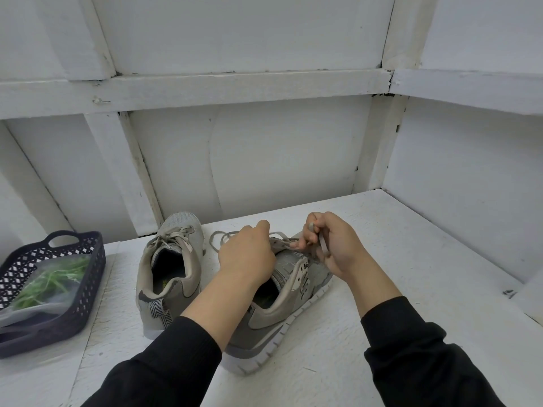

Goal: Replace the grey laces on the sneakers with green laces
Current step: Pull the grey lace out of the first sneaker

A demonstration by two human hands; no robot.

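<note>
Two grey sneakers stand on the white table. The left sneaker (pixel 170 271) is still tied with its grey lace. The right sneaker (pixel 291 304) lies tilted under my hands, its grey lace (pixel 219 237) loosened and looping out past the toe. My left hand (pixel 246 257) curls over the tongue area and grips the lace there. My right hand (pixel 329 245) pinches a strand of the same grey lace, pulled up from the eyelets. Green laces (pixel 50 282) sit in a clear bag inside the dark basket (pixel 85 301) at the left.
White walls with wooden beams close in behind and to the right of the table (pixel 411 259). The table's right edge steps down near the far right. A small dark mark lies near that edge.
</note>
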